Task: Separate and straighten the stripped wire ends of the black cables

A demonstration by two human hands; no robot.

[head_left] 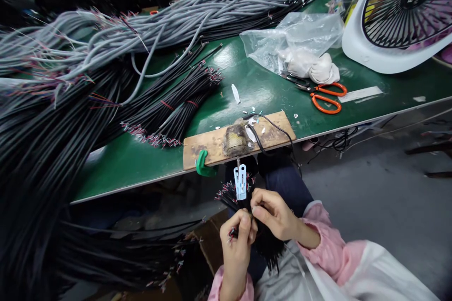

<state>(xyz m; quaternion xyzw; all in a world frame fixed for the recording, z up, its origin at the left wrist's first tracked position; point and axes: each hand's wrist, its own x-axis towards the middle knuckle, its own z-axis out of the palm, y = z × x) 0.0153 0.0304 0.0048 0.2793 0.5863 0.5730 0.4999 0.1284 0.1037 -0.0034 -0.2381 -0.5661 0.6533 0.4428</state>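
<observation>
Over my lap, my left hand (pixel 237 235) is closed in a pinch, with black cable ends showing red and white wire tips beside its fingers. Close against it, the fingertips of my right hand (pixel 273 214) are pinched together; what lies between them is too small to make out. Beneath both hands hangs a bundle of thin black cables (pixel 270 244), its stripped ends fanned out just beyond the fingers. Right above those ends, a light blue clothespin (pixel 240 183) sits on a metal tip that sticks out from the wooden board (pixel 208 146).
A green clamp (pixel 204 164) grips the board at the edge of the green table (pixel 226 68). Orange-handled scissors (pixel 326 96), a plastic bag (pixel 296 33) and a white fan (pixel 388 56) stand to the right. Black cable bundles (pixel 169 108) and grey cables (pixel 155 33) cover the left.
</observation>
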